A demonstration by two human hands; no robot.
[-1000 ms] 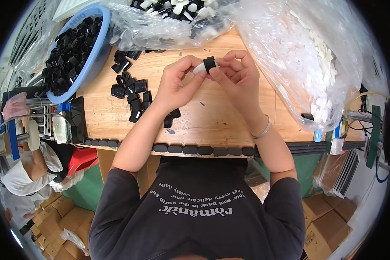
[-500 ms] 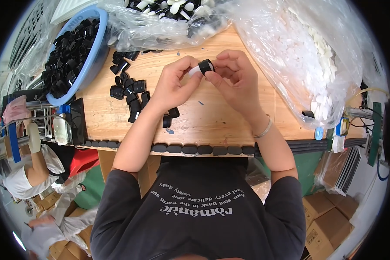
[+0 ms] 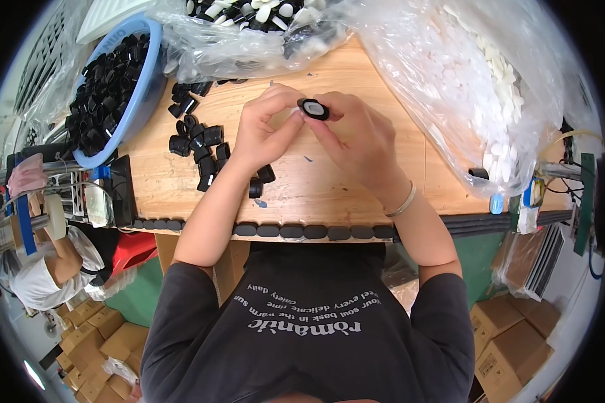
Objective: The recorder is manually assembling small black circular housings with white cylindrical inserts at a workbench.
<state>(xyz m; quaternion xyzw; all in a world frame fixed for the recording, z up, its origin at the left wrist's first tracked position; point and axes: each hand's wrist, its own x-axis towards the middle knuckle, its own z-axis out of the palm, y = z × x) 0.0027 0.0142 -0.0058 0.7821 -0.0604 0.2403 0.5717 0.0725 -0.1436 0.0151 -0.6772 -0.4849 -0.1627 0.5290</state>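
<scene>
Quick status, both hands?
Left hand: closed on small white plastic piece.
Right hand: closed on black ring-shaped plastic cap.

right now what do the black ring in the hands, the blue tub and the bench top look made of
Black ring: probably moulded plastic, smooth with a slight sheen. Blue tub: plastic by its look, with a glossy, evenly coloured rim. Bench top: wood or plywood, pale with visible grain, matt and unpainted.

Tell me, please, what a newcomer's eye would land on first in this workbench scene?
First, the two hands meeting at the middle of the wooden bench: the left hand and right hand pinch a small black cap between them. Next, the blue basin heaped with black caps at the far left, with loose black caps scattered beside it. On the right bulges a clear bag of white parts.
</scene>
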